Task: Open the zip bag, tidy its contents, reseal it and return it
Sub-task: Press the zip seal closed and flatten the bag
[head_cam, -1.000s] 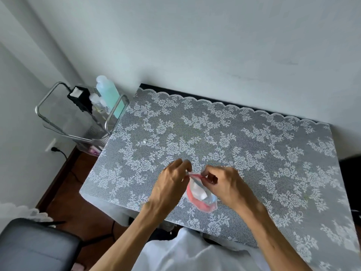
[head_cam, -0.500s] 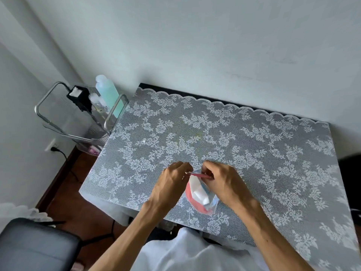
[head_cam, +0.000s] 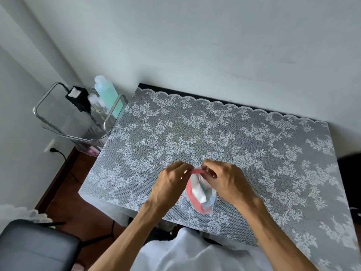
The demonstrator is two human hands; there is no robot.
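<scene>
A small clear zip bag (head_cam: 201, 194) with a pink top strip and pink, white and pale blue contents rests near the front edge of the lace-covered table (head_cam: 254, 145). My left hand (head_cam: 170, 182) pinches the left end of the bag's top strip. My right hand (head_cam: 226, 180) pinches the same strip on the right side, fingers curled over the mouth. Whether the strip is sealed is hidden by my fingers.
A metal-framed clear cart (head_cam: 74, 118) with a tall pale green bottle (head_cam: 106, 94) and a black box (head_cam: 78, 96) stands left of the table. A dark chair seat (head_cam: 35, 249) is at the lower left. A wall socket with a plug (head_cam: 51, 148) sits low on the left wall.
Both hands have drawn closer together along the bag's top strip, and the bag has turned more upright between them. The bag stays in the same spot on the table.
</scene>
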